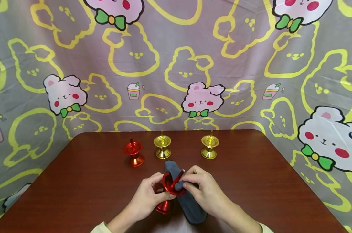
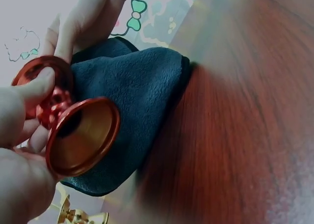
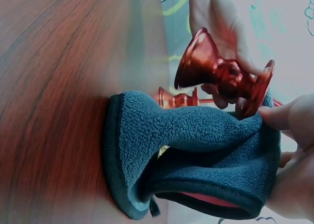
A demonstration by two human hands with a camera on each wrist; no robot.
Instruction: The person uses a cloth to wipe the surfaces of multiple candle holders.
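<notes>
Tilted over the near part of the table, a shiny red candle holder (image 1: 163, 207) is gripped by my left hand (image 1: 145, 195), thumb and fingers around its stem and dish. Its flared hollow base (image 2: 91, 135) faces the left wrist camera. My right hand (image 1: 206, 191) pinches a dark blue-grey cloth (image 1: 194, 210) at the dish, beside the upright spike (image 1: 179, 176). The cloth drapes down from the right fingers, and its lower edge (image 3: 114, 155) meets the table in the right wrist view. Part of the dish is hidden by the cloth.
Another red candle holder (image 1: 135, 158) stands upright at the back left of the brown wooden table (image 1: 85, 181). Two gold candle holders, one nearer the middle (image 1: 163, 152) and one further right (image 1: 209, 152), stand near the far edge. A patterned curtain (image 1: 170, 38) hangs behind.
</notes>
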